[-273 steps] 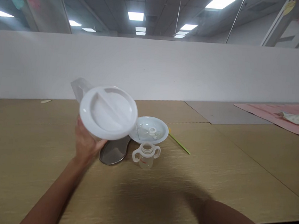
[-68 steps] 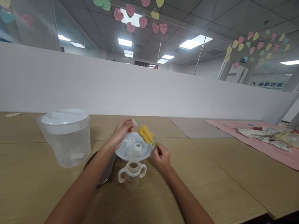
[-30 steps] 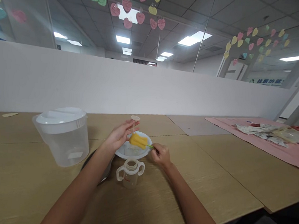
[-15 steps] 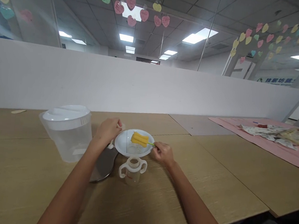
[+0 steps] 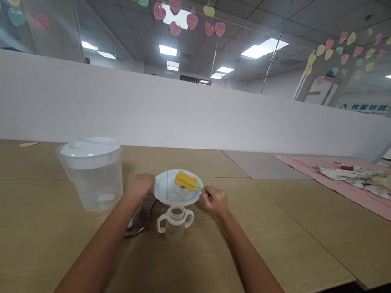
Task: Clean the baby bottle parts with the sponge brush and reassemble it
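My right hand (image 5: 215, 201) is closed round the thin green handle of a yellow sponge bottle brush (image 5: 186, 181). The sponge head is over a white bowl (image 5: 160, 192), which has a small clear piece in it. At the bowl's left rim is my left hand (image 5: 140, 186), its back towards me and its fingers hidden. Below the left hand lies a shiny grey metal tray (image 5: 144, 217), partly covered by my forearm, with a small white part (image 5: 130, 224) on it. A clear baby bottle (image 5: 174, 229) with two white handles stands upright and uncapped before the bowl.
A large translucent lidded pitcher (image 5: 98, 179) stands left of my left arm. On the right, a pink cloth (image 5: 303, 167) bears crumpled printed material and a clear bag. A flat wooden piece (image 5: 29, 144) lies far left. A white partition (image 5: 184, 118) rises behind the table.
My left hand has turned and come down beside the bowl's left rim, and its fingers have gone out of sight. The sponge has tilted slightly. The right hand has barely moved.
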The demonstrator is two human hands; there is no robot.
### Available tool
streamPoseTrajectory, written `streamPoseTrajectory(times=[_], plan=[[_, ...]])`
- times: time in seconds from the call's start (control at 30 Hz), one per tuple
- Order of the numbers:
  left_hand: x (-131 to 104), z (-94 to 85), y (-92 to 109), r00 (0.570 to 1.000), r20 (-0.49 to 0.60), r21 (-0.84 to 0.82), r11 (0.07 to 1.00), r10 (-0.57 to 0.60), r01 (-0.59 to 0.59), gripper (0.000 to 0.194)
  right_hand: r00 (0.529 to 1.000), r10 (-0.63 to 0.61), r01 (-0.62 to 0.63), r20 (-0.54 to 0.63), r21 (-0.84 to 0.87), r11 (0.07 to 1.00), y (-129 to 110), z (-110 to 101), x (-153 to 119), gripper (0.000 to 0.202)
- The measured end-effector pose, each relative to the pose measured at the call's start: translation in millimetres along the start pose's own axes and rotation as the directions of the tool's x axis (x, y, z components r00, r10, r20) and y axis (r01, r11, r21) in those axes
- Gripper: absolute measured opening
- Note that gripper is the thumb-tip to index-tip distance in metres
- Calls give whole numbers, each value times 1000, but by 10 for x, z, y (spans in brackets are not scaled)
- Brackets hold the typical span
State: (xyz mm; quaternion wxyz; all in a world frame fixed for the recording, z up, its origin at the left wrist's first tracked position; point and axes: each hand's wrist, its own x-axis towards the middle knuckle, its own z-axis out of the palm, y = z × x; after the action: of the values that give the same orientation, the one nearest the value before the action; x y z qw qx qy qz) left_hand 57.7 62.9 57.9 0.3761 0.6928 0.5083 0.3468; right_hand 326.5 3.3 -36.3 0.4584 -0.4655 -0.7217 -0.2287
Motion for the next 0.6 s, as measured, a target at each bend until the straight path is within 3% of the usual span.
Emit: streamPoseTrajectory(times=[0.1,0.23,0.4,0.6], plan=[[25,130,120,991,131,145,988,26,-45,33,1000,21,-21,-2,-6,1000,-1,-4,2,18],[32,338,168,965,257,202,973,53,-107,23,999,32,-32,8,-9,999,-2,-2,1,19],[50,446,136,971,198,172,970,136,-171,26,999,43,-43,4,-14,999,3,8,-4,19],[-68,283,390,951,113,121,946,287,-300,28,995,84,-83,57,-13,996,-33,6,23,20]])
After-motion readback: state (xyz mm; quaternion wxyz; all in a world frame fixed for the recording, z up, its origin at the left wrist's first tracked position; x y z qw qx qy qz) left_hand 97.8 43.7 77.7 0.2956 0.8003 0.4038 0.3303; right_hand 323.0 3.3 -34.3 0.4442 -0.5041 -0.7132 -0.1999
